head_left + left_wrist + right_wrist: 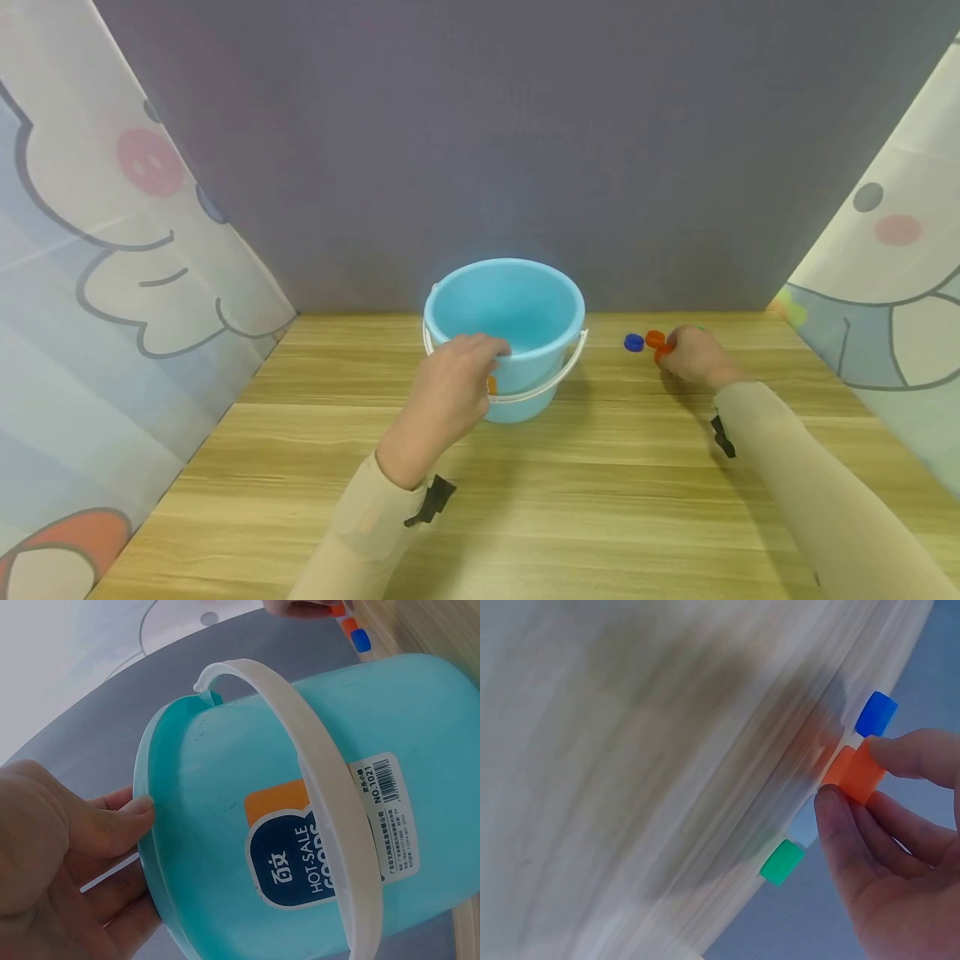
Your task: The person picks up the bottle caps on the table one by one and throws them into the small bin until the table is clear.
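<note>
A light blue bucket point(525, 383) stands upright on the wooden table, its white handle point(536, 392) hanging down across the near side. My left hand point(453, 387) grips the near rim; in the left wrist view its thumb point(127, 825) presses the outer wall and the other fingers go behind the rim. To the right of the bucket, my right hand point(697, 357) pinches an orange bottle cap point(862, 772) between thumb and fingertips. Beside it on the table sit another orange cap point(655, 338), a blue cap point(633, 342), a pale cap point(805, 823) and a green cap point(782, 862).
A dark grey panel point(517, 150) rises behind the table's point(600, 500) far edge. Curtains with cartoon prints hang on the left point(90, 333) and right point(900, 275). The bucket carries an orange and navy label point(281, 862) and a white barcode sticker point(386, 817).
</note>
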`<move>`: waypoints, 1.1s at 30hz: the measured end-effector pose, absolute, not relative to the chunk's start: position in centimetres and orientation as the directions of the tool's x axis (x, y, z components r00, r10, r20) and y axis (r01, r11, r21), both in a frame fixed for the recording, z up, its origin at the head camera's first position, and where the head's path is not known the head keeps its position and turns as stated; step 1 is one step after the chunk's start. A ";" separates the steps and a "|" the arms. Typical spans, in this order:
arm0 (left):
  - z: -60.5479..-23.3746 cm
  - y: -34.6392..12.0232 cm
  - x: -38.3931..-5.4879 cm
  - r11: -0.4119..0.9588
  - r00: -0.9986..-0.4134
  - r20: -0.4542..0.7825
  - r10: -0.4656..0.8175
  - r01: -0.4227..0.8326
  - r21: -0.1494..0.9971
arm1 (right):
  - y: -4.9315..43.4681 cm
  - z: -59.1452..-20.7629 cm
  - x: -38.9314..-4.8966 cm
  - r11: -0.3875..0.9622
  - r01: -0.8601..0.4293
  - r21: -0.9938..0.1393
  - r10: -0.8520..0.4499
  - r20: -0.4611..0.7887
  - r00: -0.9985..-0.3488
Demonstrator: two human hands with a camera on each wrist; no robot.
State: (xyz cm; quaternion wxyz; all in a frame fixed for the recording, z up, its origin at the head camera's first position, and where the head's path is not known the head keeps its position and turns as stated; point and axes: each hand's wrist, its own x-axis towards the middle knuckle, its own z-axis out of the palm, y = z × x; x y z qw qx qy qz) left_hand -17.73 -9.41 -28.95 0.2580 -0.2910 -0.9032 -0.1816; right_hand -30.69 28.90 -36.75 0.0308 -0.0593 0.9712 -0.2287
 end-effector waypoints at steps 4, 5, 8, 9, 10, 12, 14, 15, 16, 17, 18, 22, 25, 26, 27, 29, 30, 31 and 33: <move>-28.9 -9.5 -17.7 0.766 -0.700 0.568 0.433 0.618 0.177 | 28.7 -36.9 -30.8 0.876 -0.097 -0.473 -0.129 -0.035 -0.991; -28.9 -9.5 -17.7 0.766 -0.700 0.567 0.433 0.618 0.177 | 28.7 -37.0 -30.8 0.872 -0.096 -0.480 -0.129 -0.035 -0.991; -28.9 -9.5 -17.7 0.767 -0.696 0.571 0.436 0.619 0.169 | 28.7 -37.0 -30.7 0.855 -0.092 -0.510 -0.132 -0.042 -0.990; -28.9 -9.5 -17.7 0.766 -0.694 0.572 0.437 0.620 0.169 | 28.6 -37.1 -30.7 0.851 -0.091 -0.517 -0.132 -0.042 -0.990; -28.9 -9.5 -17.7 0.765 -0.693 0.573 0.437 0.621 0.168 | 28.6 -37.0 -30.7 0.845 -0.087 -0.528 -0.133 -0.048 -0.990; -28.9 -9.5 -17.8 0.764 -0.692 0.573 0.438 0.623 0.168 | 28.6 -37.0 -30.6 0.840 -0.088 -0.536 -0.136 -0.051 -0.989; -28.9 -9.5 -17.7 0.765 -0.697 0.570 0.435 0.620 0.174 | 28.5 -36.9 -30.5 0.836 -0.082 -0.543 -0.136 -0.060 -0.989; -28.9 -9.6 -17.7 0.766 -0.700 0.567 0.434 0.618 0.177 | 28.4 -36.9 -30.4 0.838 -0.083 -0.540 -0.134 -0.055 -0.989; -28.9 -9.6 -17.7 0.768 -0.703 0.565 0.432 0.615 0.179 | 28.3 -36.8 -30.4 0.837 -0.084 -0.540 -0.134 -0.053 -0.990; -28.9 -9.6 -17.7 0.769 -0.705 0.564 0.430 0.613 0.180 | 28.3 -36.7 -30.4 0.839 -0.087 -0.537 -0.133 -0.048 -0.990; -29.0 -9.6 -17.6 0.771 -0.706 0.564 0.428 0.611 0.180 | 28.3 -36.6 -30.3 0.841 -0.091 -0.533 -0.132 -0.040 -0.990; -29.0 -9.6 -17.6 0.772 -0.705 0.567 0.425 0.610 0.179 | 28.3 -36.3 -30.2 0.848 -0.111 -0.518 -0.130 0.000 -0.992; -28.9 -9.5 -17.6 0.770 -0.702 0.568 0.430 0.613 0.176 | 28.3 -36.2 -30.2 0.851 -0.123 -0.511 -0.130 0.022 -0.991; -28.9 -9.5 -17.6 0.769 -0.701 0.567 0.432 0.615 0.175 | 28.3 -36.2 -30.2 0.853 -0.125 -0.507 -0.130 0.025 -0.991; -28.9 -9.5 -17.6 0.768 -0.700 0.566 0.434 0.616 0.173 | 28.3 -36.2 -30.2 0.852 -0.123 -0.510 -0.130 0.021 -0.991; -28.8 -9.5 -17.6 0.766 -0.698 0.567 0.437 0.619 0.171 | 28.3 -36.2 -30.2 0.851 -0.117 -0.512 -0.128 0.014 -0.992; -28.8 -9.5 -17.6 0.765 -0.696 0.569 0.439 0.621 0.170 | 28.3 -36.2 -30.2 0.849 -0.114 -0.516 -0.128 0.008 -0.992; -28.8 -9.5 -17.6 0.765 -0.695 0.569 0.440 0.622 0.168 | 28.2 -36.1 -30.2 0.848 -0.112 -0.518 -0.127 0.006 -0.992; -28.8 -9.5 -17.7 0.764 -0.692 0.572 0.440 0.623 0.167 | 28.2 -36.0 -30.2 0.844 -0.107 -0.526 -0.127 -0.002 -0.992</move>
